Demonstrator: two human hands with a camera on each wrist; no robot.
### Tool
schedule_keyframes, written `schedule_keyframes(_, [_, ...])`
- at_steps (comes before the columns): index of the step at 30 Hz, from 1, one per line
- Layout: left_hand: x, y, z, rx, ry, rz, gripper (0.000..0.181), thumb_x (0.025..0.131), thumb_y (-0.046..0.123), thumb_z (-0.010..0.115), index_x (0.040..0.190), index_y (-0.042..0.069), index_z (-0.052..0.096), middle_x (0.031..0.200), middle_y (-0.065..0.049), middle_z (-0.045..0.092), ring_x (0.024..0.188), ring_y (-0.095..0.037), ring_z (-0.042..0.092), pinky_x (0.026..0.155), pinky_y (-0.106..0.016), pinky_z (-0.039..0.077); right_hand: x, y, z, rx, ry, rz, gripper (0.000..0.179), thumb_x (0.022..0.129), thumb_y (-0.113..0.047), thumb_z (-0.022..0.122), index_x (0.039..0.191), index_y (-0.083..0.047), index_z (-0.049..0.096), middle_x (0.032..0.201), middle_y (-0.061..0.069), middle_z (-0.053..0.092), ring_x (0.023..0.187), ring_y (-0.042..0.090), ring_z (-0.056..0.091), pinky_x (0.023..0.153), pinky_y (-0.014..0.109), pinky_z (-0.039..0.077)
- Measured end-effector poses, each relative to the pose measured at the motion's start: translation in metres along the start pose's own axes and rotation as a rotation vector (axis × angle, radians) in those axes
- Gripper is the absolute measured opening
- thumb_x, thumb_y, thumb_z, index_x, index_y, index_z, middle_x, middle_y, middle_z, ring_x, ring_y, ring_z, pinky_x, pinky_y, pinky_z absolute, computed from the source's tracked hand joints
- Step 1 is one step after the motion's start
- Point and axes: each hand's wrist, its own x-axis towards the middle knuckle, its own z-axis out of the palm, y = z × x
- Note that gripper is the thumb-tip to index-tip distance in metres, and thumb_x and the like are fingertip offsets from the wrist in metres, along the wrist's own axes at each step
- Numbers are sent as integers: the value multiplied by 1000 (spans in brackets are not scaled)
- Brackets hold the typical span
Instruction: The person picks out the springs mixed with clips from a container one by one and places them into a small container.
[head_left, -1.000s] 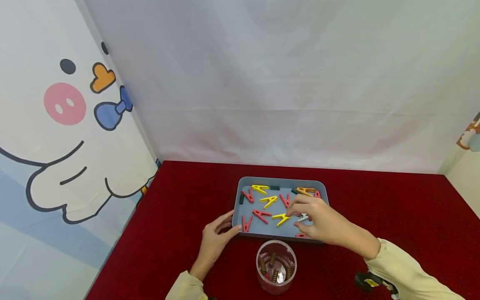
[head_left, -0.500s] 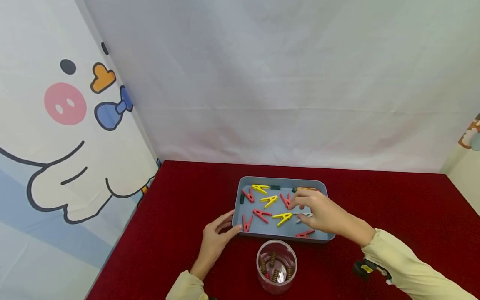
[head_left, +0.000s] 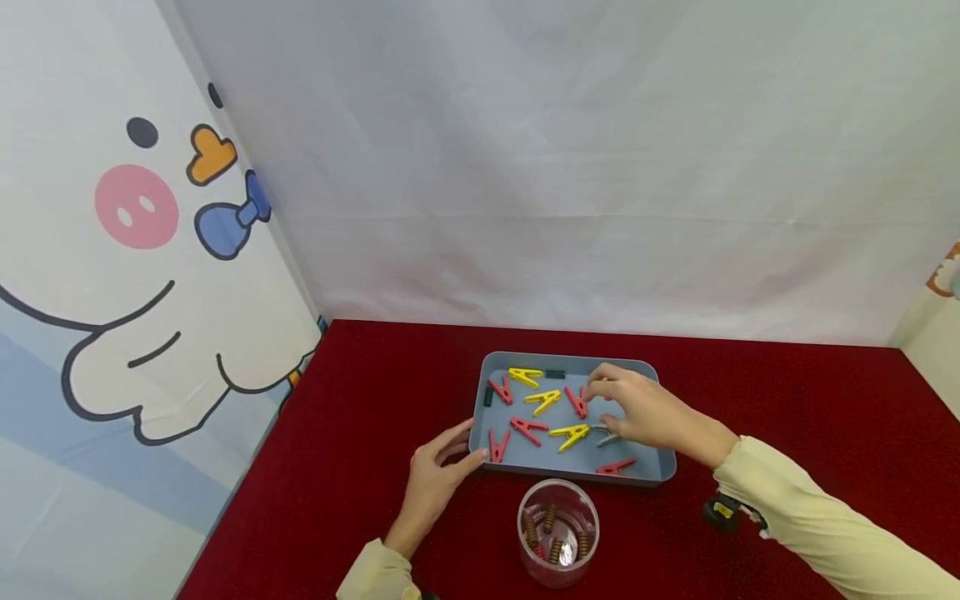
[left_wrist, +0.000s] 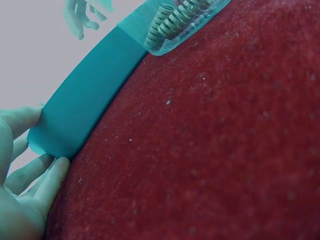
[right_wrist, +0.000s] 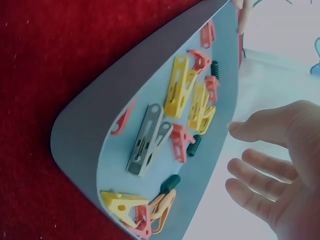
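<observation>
1. Nearest, a clear plastic cup (head_left: 558, 577) stands on the red-covered bench (head_left: 397, 367), just beside the tray, with brown coil springs (head_left: 550, 518) and a small red piece inside.
2. The left hand (head_left: 433, 482) grips the near left corner of the blue-grey tray (head_left: 540, 469), thumb at the rim, other fingers against the outside wall.
3. Just inside the tray's near wall lies a red clip (head_left: 617, 467); beyond it is a grey clip (right_wrist: 145, 142), flat on the tray floor.
4. The right hand (head_left: 647, 412) hovers over the tray's right part, thumb and fingers spread and holding nothing, near the grey clip.
5. Yellow clips (head_left: 543, 402) and more red clips (head_left: 527, 430) lie scattered to the left, apart from one another.
6. At the far side are a dark green spring (head_left: 555, 374) and, partly hidden by the hand in the head view, an orange clip (right_wrist: 166, 210).
7. Behind the bench hangs a white sheet (head_left: 525, 192).
</observation>
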Motion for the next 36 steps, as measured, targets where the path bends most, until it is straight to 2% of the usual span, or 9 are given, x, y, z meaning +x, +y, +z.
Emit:
schedule_keyframes(5, [1,-1,-1,-14,-6,-19,53,83,15,74,132,6,56,125,-17,58,110,-32,55,81,-24,48,5,8,3,2,-32,42,25,77,-1,74,101,-7,69,106,5,57,94,23,60,76,36,51])
schedule_keyframes(12, [3,-2,-2,-14,-15,-16,53,83,16,75,132,6,56,125,-17,58,111,-32,55,81,-24,47,10,22,9,5,-48,39,24,77,2,72,99,-7,70,103,5,58,93,23,59,74,36,50])
schedule_keyframes(21, [3,-3,-3,-20,-18,-18,53,83,15,75,132,6,57,125,-17,58,111,-32,56,80,-23,48,18,32,15,6,-83,72,27,79,3,66,104,-4,69,109,11,58,93,28,60,74,38,51])
schedule_keyframes(25, [4,-3,-3,-25,-14,-27,53,83,15,75,132,7,57,125,-16,58,111,-31,55,80,-24,48,24,39,17,-11,-81,70,26,78,5,65,103,-3,70,105,11,59,89,26,60,70,35,50])
schedule_keyframes(30, [4,-3,-3,-13,-16,-26,53,82,15,75,132,6,57,124,-17,59,111,-31,56,85,-29,47,31,45,21,-16,-101,85,26,79,6,64,103,-2,69,104,11,59,90,25,59,72,37,50])
schedule_keyframes(36, [4,-3,-3,-16,-20,-34,53,83,15,75,132,6,56,125,-17,58,111,-32,55,91,-43,44,35,48,26,-26,-143,91,25,80,6,65,105,2,69,109,16,60,96,29,60,78,41,51])
